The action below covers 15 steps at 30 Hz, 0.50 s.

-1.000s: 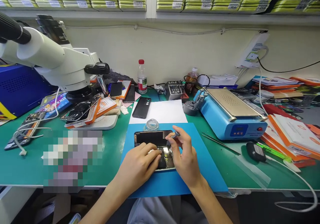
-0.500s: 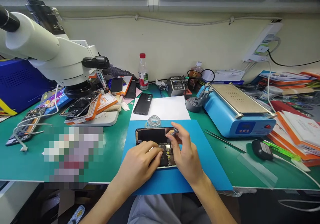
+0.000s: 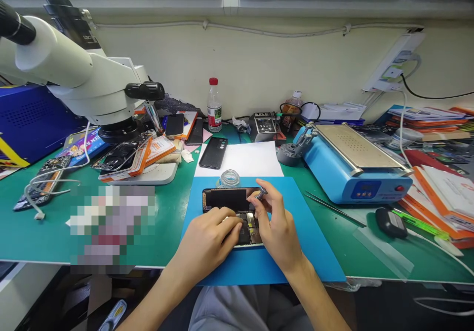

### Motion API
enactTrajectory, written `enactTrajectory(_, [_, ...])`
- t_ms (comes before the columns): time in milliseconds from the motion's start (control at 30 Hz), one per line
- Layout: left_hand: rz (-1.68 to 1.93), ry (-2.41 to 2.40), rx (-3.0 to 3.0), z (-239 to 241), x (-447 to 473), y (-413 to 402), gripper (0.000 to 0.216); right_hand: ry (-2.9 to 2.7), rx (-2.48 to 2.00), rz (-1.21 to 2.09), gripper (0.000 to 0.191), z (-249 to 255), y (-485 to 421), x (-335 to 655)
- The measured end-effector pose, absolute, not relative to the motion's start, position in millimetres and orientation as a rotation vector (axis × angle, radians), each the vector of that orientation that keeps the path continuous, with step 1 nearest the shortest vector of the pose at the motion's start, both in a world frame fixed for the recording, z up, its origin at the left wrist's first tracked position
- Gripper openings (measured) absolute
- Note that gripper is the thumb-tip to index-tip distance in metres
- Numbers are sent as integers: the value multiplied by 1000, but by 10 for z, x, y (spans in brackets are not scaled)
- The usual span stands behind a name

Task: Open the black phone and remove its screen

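Observation:
An opened phone lies on a blue mat, its inner parts showing and its screen propped up along the far side. My left hand is closed over the phone's left part, with thumb and fingers pressed on it; the fingertips are partly hidden. A small grey screwdriver is pinched between the thumb and fingers of my right hand, above the right part of the phone. The driver's lower end is hidden by the hand. Just behind the screen stands a glass jar.
A black phone back cover rests on white paper. To the right are tweezers, a blue heating plate, a black case and a grey screwdriver stand. A microscope looms at left above phone parts.
The view has shifted slightly, so the whole bench sits a little further right. Both hands keep nearly the same pose over the phone.

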<state>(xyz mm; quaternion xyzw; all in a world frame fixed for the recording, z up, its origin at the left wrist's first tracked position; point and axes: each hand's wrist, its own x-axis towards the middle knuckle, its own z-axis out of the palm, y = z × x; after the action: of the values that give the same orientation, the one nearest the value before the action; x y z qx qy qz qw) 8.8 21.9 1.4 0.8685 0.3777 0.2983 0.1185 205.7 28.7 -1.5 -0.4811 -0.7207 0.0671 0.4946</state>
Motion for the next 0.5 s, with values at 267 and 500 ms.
enactTrajectory(267, [877,1115,2548,28,96,222,22,-1747,-1187,159,43,2,294,2059])
enactTrajectory(500, [889,1123,2560,29,84,221,22,-1784,-1153,63,45,7,305,2065])
